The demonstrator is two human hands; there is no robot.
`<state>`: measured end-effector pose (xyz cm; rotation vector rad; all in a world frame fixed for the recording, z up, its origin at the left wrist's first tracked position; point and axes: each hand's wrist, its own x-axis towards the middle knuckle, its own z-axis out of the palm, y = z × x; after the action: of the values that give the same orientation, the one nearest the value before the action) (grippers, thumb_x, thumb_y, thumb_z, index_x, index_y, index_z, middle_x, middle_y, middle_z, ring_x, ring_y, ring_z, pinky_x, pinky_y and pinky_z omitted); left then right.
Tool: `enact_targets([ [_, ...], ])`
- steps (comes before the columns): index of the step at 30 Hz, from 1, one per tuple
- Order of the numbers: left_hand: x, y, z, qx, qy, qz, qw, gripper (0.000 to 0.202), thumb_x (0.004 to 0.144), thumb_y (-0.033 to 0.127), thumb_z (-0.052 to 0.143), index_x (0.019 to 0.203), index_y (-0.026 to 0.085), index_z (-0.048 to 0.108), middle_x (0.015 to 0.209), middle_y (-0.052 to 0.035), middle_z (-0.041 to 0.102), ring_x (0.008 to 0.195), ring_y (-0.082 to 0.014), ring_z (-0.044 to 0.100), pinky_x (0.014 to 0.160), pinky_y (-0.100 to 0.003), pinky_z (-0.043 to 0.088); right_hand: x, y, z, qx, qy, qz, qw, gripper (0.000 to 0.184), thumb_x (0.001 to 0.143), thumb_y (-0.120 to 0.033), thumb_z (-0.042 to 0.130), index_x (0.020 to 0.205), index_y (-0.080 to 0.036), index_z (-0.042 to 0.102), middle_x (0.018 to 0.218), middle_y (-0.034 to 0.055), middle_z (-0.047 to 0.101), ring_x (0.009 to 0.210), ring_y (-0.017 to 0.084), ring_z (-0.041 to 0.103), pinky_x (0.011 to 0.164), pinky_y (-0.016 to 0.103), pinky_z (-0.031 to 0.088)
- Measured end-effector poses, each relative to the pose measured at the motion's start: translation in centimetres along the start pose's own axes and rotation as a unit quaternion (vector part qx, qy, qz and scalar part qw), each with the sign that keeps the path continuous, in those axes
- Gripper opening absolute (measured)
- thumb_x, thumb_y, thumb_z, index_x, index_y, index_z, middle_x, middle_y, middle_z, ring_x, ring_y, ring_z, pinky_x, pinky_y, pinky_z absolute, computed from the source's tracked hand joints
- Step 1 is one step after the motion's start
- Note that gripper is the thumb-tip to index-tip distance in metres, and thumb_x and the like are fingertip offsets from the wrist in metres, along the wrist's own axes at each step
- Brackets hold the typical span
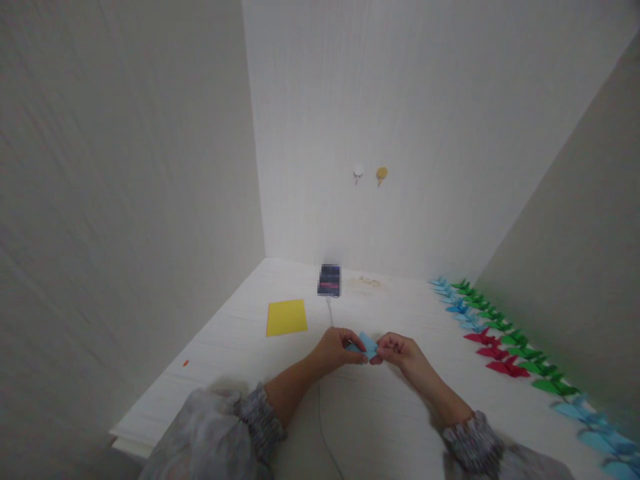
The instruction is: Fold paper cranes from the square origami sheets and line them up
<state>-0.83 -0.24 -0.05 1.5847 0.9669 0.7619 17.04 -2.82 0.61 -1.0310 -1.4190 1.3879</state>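
A small piece of folded light-blue paper (369,345) is held between my two hands above the white table. My left hand (336,349), with a ring on one finger, pinches its left side between thumb and fingers. From the other side, my right hand (401,349) grips the paper's right end with thumb and fingertips, the other fingers curled. Part of the paper is hidden behind my fingers. A flat stack of yellow square paper (287,317) lies on the table, beyond and left of my left hand.
Rows of folded paper cranes in green (520,352), red (508,367) and blue (583,413) line the right side. A phone-like device (329,280) with a cable (321,413) stands near the back wall. Two hooks (382,173) are on that wall. An orange scrap (186,363) lies left.
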Motion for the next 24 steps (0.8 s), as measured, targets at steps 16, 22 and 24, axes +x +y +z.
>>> enact_targets([
  [16,0.1,0.0,-0.3,-0.012,-0.013,0.009,1.000,0.035,0.044,0.032,0.070,0.072,0.012,0.062,0.056,0.0019,0.055,0.049,-0.0065,0.043,0.049,-0.020,0.033,-0.5,-1.0,0.4,-0.036,0.006,0.010,0.999,0.023,0.061,-0.033,0.063,0.061,-0.015,0.050,0.050,-0.0006,0.060,0.045,0.011,0.055,0.048,0.024,0.041],
  [22,0.0,0.2,-0.2,-0.074,-0.021,-0.013,0.997,0.037,0.041,0.031,0.072,0.071,0.011,0.062,0.062,-0.0017,0.060,0.056,-0.0103,0.051,0.055,-0.023,0.039,-0.2,-0.2,0.0,0.000,-0.013,-0.016,1.000,0.024,0.061,-0.033,0.064,0.062,-0.015,0.047,0.055,-0.0001,0.060,0.043,0.011,0.055,0.045,0.025,0.043],
  [24,0.0,0.1,-0.2,-0.090,-0.026,-0.020,0.995,0.038,0.042,0.031,0.071,0.072,0.011,0.062,0.063,-0.0021,0.060,0.057,-0.0109,0.053,0.056,-0.024,0.041,-0.1,0.1,-0.1,0.007,-0.014,-0.020,1.000,0.026,0.061,-0.033,0.064,0.063,-0.016,0.046,0.055,-0.0006,0.060,0.043,0.012,0.056,0.044,0.025,0.044],
])
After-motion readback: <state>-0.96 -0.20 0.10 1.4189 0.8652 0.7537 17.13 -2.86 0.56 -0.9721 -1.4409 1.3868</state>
